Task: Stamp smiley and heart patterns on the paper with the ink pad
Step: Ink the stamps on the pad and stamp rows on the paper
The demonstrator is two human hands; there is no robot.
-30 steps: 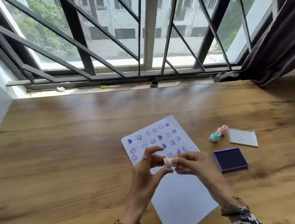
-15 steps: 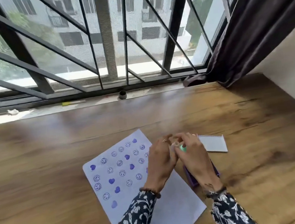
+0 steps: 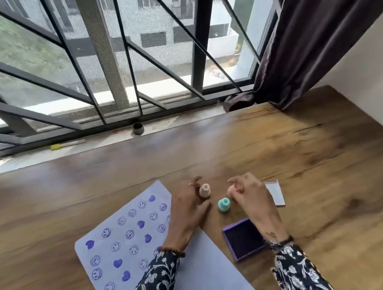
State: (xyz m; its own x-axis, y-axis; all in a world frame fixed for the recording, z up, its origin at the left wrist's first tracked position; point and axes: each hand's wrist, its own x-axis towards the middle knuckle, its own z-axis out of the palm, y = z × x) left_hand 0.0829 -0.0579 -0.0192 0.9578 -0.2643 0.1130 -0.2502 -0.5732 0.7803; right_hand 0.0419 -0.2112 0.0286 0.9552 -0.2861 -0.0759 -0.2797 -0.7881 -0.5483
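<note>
A white paper (image 3: pixel 202 278) lies on the wooden table, its left half printed with purple smileys and hearts. My left hand (image 3: pixel 186 210) rests over the paper's far right corner and grips a pale pink stamp (image 3: pixel 204 190) upright between thumb and fingers. A teal stamp (image 3: pixel 224 205) stands on the table between my hands. My right hand (image 3: pixel 249 195) hovers just right of it, fingertips pinched on a small pink cap (image 3: pixel 231 190). The open purple ink pad (image 3: pixel 244 238) sits below my right wrist, partly hidden by it.
The ink pad's pale lid (image 3: pixel 275 193) lies behind my right hand. A window sill with a small dark cup (image 3: pixel 138 128) and a yellow-tipped pen (image 3: pixel 67 144) runs along the table's far edge. A dark curtain (image 3: pixel 316 33) hangs at the right.
My hands have left the paper's middle and moved right to the stamps. The left now holds the pink stamp and the right has drawn apart from it. The camera has swung right.
</note>
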